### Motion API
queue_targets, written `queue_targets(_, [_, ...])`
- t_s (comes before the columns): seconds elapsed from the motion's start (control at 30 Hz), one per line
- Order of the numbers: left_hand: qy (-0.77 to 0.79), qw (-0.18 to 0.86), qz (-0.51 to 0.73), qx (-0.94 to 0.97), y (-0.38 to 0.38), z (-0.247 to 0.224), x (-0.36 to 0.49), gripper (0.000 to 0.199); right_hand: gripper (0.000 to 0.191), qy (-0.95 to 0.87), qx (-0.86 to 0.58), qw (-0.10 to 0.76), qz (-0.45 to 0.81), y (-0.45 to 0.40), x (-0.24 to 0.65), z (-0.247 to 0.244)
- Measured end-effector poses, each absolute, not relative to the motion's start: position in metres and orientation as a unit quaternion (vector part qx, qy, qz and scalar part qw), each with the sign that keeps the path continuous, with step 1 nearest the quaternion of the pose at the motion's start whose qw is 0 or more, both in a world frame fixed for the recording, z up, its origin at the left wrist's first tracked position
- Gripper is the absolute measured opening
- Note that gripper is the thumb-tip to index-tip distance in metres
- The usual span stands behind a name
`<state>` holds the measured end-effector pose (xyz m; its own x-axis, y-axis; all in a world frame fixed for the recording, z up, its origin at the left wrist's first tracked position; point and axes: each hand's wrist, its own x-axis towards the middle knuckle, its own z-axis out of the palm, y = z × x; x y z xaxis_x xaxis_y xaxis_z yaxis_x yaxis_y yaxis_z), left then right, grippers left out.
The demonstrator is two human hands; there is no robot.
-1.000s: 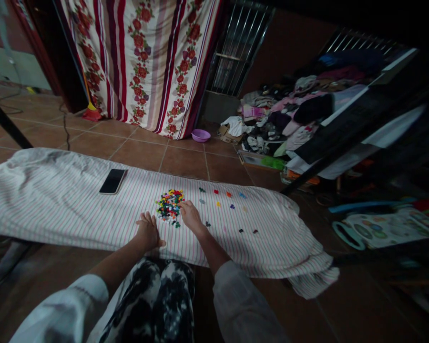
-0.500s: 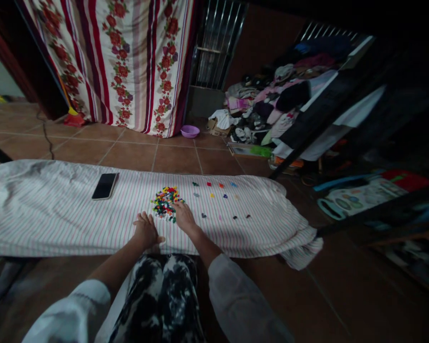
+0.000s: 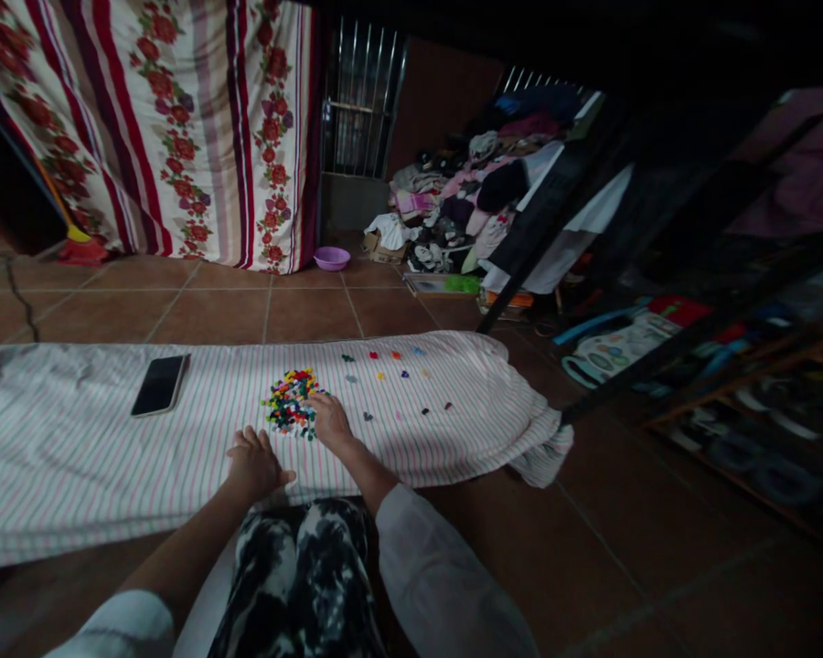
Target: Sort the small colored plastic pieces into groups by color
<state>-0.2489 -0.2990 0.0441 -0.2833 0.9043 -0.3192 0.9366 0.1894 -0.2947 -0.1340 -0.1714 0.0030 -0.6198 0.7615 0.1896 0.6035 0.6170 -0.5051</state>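
A heap of small multicoloured beads [image 3: 292,402] lies on a striped cloth [image 3: 206,475]. My right hand [image 3: 330,422] is at the heap's right edge, fingers bent together and their tips among the beads. Whatever is between the fingertips is too small to make out. Flat on the cloth, just below and left of the heap, rests my left hand [image 3: 253,466] with its fingers spread and nothing in it. Right of the heap are spaced rows of tiny single-colour groups, among them a red group [image 3: 374,355], a yellow group [image 3: 380,376] and a dark blue group [image 3: 404,374].
A phone [image 3: 160,386] lies on the cloth left of the beads. Beyond the cloth-covered surface are a tiled floor [image 3: 233,306], a purple basin [image 3: 332,259], a floral curtain [image 3: 212,137] and a clothes heap [image 3: 459,201]. A dark slanted bar [image 3: 521,265] stands beyond the right end.
The view has turned to the right, so the cloth, phone and beads appear farther left. Both hands stay in nearly the same places relative to the bead heap.
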Motion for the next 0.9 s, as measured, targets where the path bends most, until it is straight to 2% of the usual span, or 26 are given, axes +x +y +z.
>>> queue_targets(0.3, [0.771, 0.040, -0.242, 0.588, -0.294, 0.041, -0.248, 0.096, 0.045, -0.882, -0.374, 0.200, 0.205, -0.166, -0.140, -0.006])
queue_targets(0.47, [0.777, 0.050, -0.234, 0.582, -0.293, 0.036, -0.249, 0.098, 0.037, -0.873, -0.397, 0.208, 0.195, -0.156, -0.141, 0.003])
queue_targets(0.63, [0.777, 0.056, -0.235, 0.581, -0.293, 0.045, -0.246, 0.096, 0.027, -0.873, -0.429, 0.148, 0.180, -0.142, -0.152, 0.008])
queue_targets(0.9, [0.773, 0.069, -0.251, 0.579, -0.291, 0.052, -0.244, 0.096, 0.023, -0.878, -0.448, 0.094, 0.137, -0.143, -0.165, 0.020])
